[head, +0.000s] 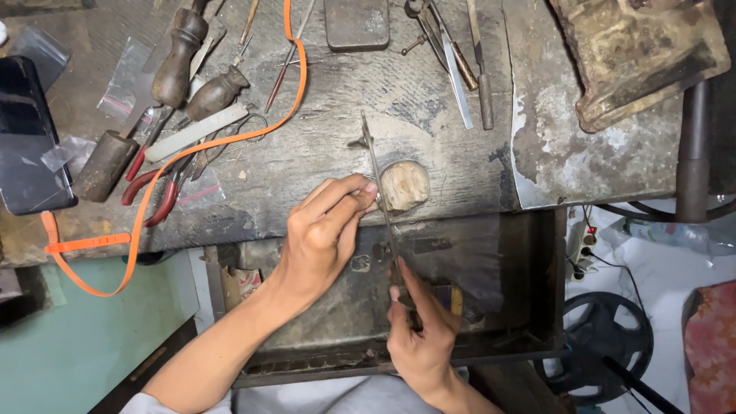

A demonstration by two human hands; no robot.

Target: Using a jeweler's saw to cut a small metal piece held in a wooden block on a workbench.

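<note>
My left hand [322,234] pinches a small metal piece against a worn wooden bench peg [405,185] at the front edge of the workbench [337,115]. My right hand [420,337] grips the handle of a thin saw frame [379,192] that stands nearly upright, its blade running beside the peg and my left fingertips. The small piece is mostly hidden by my fingers.
Wooden-handled tools [180,57], red-handled pliers [157,195], an orange strap [146,207] and a dark phone [27,138] lie at the left. Files and tweezers [460,69] lie at the back. A rusty metal block [636,54] sits at the right. An open drawer tray [491,291] lies under my hands.
</note>
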